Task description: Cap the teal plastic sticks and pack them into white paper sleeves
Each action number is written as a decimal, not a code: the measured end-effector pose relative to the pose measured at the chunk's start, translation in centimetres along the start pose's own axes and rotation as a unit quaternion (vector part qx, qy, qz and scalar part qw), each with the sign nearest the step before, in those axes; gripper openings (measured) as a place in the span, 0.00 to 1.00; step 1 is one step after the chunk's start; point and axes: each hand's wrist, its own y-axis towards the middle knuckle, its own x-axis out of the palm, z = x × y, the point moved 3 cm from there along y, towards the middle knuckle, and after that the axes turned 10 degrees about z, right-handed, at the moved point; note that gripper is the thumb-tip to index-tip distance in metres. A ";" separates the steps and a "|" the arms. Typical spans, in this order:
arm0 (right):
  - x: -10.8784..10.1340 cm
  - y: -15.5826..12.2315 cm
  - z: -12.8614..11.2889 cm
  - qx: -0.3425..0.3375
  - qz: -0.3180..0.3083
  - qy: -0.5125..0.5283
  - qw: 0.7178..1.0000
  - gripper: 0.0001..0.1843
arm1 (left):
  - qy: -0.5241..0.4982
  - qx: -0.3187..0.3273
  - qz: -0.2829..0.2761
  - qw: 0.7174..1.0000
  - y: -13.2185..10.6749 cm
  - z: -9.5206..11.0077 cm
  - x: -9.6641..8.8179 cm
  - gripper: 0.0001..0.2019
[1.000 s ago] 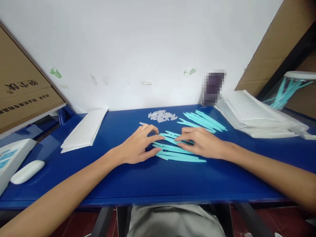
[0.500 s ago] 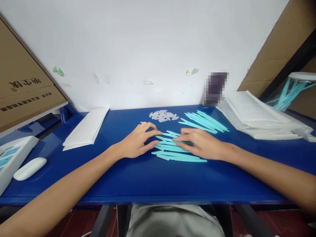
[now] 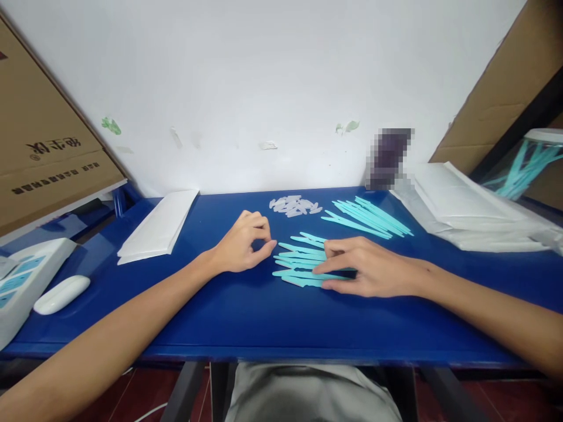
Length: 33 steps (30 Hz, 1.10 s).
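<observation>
Beside the left end of a row of turquoise eyebrow razors point(image 3: 299, 256), my left hand point(image 3: 246, 241) is curled, its thumb near the bent index finger. Nothing shows in it. My right hand point(image 3: 365, 266) lies over the right part of the row, thumb and index finger stretched apart on the nearest razors, the other fingers bent. It hides the handle ends of most of them. Behind the row is a heap of small white plastic caps point(image 3: 294, 205). More turquoise razors point(image 3: 373, 218) lie slanted in a bundle to its right.
A white folded sheet point(image 3: 158, 227) lies at left, with a white oval case point(image 3: 61, 295) and a white tray point(image 3: 39, 287) nearer. Stacked white packets point(image 3: 470, 205) and a clear container of turquoise sticks point(image 3: 523, 164) stand at right. Cardboard point(image 3: 48, 129) flanks the blue table point(image 3: 246, 322).
My left hand has drawn back from the razors and curled its fingers. My right hand has shifted toward me, over the nearest razors. The view has turned slightly left.
</observation>
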 end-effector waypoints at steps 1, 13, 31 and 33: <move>0.1 0.1 -0.1 -0.001 -0.005 -0.003 1.000 0.18 | 0.025 -0.002 -0.005 1.000 0.0 0.0 0.1 0.20; 0.4 0.0 0.6 0.001 0.041 -0.025 0.999 0.23 | -0.015 -0.030 -0.052 0.998 -0.2 0.2 0.7 0.15; 0.2 0.1 1.9 0.068 0.067 -0.098 0.991 0.20 | -0.031 -0.033 -0.156 0.987 -0.7 0.5 1.0 0.22; 0.3 0.1 1.9 0.070 0.059 -0.099 0.991 0.20 | -0.029 -0.037 -0.156 0.987 -0.7 0.4 1.1 0.22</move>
